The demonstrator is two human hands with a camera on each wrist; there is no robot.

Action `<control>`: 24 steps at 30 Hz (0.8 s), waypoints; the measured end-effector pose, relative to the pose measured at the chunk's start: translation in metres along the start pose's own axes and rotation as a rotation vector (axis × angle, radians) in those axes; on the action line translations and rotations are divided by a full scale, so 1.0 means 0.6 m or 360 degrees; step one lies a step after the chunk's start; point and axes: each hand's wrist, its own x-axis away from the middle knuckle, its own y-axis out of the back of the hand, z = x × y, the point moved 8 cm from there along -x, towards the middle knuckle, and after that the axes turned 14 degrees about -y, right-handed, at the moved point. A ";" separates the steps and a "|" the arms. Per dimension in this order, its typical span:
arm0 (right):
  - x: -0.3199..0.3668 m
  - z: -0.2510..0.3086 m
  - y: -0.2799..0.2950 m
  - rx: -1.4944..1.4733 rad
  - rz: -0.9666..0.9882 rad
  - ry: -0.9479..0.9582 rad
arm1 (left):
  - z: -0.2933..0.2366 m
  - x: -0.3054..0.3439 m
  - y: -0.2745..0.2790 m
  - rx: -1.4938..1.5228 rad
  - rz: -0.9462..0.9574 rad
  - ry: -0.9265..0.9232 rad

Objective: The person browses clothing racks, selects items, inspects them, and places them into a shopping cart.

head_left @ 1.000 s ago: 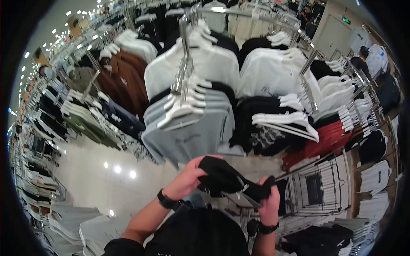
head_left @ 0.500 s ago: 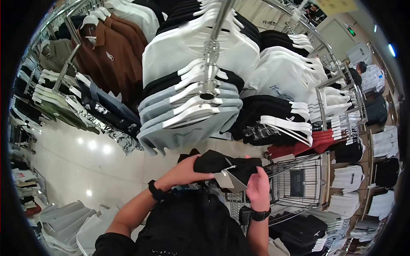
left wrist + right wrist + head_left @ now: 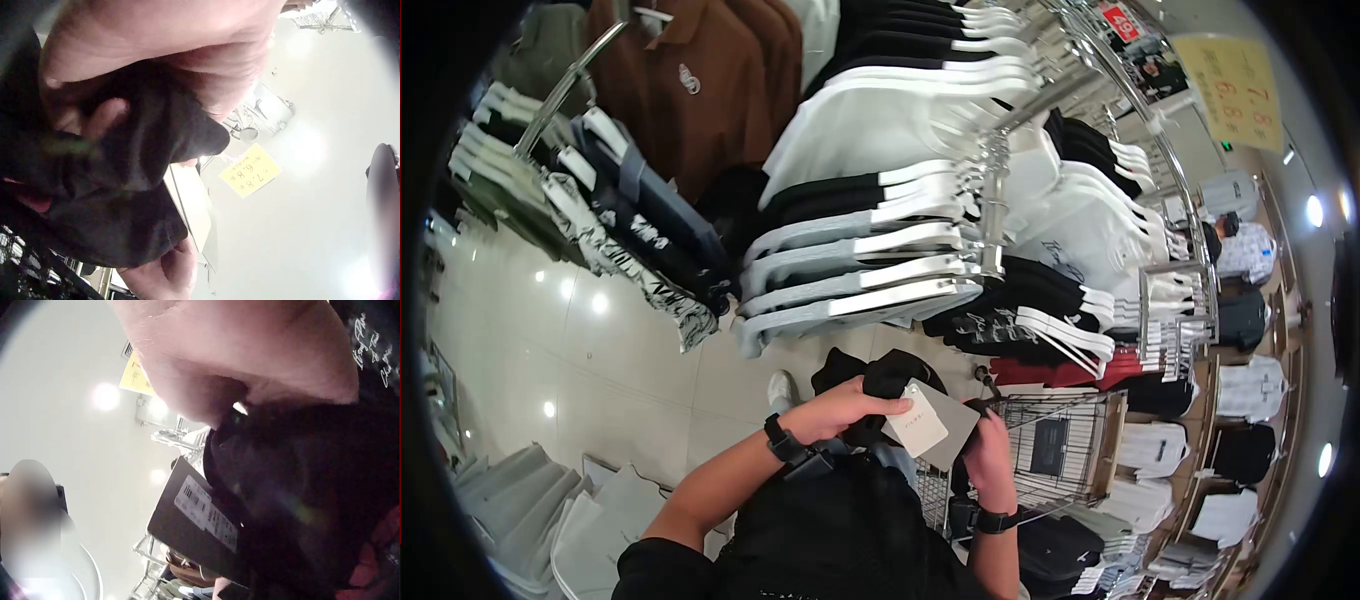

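A soft black cloth item [image 3: 900, 372] is bunched between my two hands in front of my body. My left hand [image 3: 840, 410] holds its left part, fingers curled into the cloth, and the thumb presses on a white tag [image 3: 926, 422]. Behind that tag lies a larger grey card tag [image 3: 960, 428]. My right hand [image 3: 990, 452] grips the cloth's right end beside the grey card. In the right wrist view the card's back shows a white barcode sticker [image 3: 206, 512]. The left wrist view has black folds [image 3: 125, 150] between the left fingers.
Close ahead stands a metal rack [image 3: 995, 200] with grey shirts [image 3: 800, 290] on white hangers. A wire shopping cart [image 3: 1050, 450] is right of my hands. Grey clothes [image 3: 525, 510] hang low at left, and a yellow price sign [image 3: 1230, 90] hangs upper right.
The cloth has been turned and bunched, and its tags now face up. My left thumb has come onto the white tag. The head view has shifted nearer the rack.
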 end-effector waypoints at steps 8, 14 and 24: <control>0.052 0.005 -0.165 0.0934 0.0375 0.0121 | -0.070 0.094 0.028 0.0006 -0.0015 -0.0069; 0.070 -0.038 -0.298 0.1224 0.0664 0.0276 | -0.080 0.201 0.105 -0.0009 -0.0189 -0.0175; 0.156 -0.314 -0.257 0.0839 0.0523 0.0074 | 0.004 0.359 0.118 -0.0675 -0.0232 0.0292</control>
